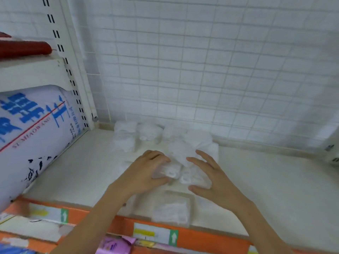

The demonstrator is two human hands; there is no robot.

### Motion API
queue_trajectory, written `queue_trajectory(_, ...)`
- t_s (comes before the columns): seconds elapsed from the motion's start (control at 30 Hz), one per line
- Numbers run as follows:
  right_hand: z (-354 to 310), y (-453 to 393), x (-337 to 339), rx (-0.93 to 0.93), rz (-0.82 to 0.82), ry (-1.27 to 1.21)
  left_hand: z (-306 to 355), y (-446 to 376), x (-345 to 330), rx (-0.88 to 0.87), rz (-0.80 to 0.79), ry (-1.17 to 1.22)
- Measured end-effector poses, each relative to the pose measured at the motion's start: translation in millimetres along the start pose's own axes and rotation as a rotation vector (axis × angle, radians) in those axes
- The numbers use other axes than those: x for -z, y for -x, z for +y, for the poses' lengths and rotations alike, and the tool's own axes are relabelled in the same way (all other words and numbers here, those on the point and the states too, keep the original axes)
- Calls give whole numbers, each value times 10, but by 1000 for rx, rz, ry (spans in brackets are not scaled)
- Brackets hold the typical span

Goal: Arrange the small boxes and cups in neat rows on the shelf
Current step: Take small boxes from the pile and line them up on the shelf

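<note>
Roughly 2 hands: left grips wrapped cups, right open beside.

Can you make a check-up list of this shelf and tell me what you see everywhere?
Surface: cream shelf with an orange front edge carrying price labels.
Job's things: blurry white packs in a loose bunch at the back; a clear wrapped pack between the hands; a flat pack at the front edge.
Clutter: nothing seen.
Grippers: left hand curls round the clear pack; right hand open beside it, fingers spread.
Cables: nothing seen.
Surroundings: white wire grid behind; big sack with blue print at left; purple packet below.
</note>
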State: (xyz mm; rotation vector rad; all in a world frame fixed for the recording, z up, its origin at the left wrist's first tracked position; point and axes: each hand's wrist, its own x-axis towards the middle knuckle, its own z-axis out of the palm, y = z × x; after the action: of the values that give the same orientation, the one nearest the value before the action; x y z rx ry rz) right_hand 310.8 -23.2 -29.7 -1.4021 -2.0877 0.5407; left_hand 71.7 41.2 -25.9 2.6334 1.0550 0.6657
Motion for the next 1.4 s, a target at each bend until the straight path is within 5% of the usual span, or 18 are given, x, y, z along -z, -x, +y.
queue_trajectory(0.43,-214,-157,-256,-133,186,-11,-371,57,25,-50,65,188)
queue_trajectory(0.7,-193,-46,-257,-172,428,-305,-268,80,13,-127,179,146)
queue_trajectory(0.97,-202,-28,-290,-211,601,-444,-130,117,41,126,217,573)
queue_trajectory(1.27,-163,-43,-301,-227,669,-219,-223,62,-16,271,161,459)
queue_trajectory(1.4,-160,-25,-304,-208,650,-152,-162,112,67,326,122,632)
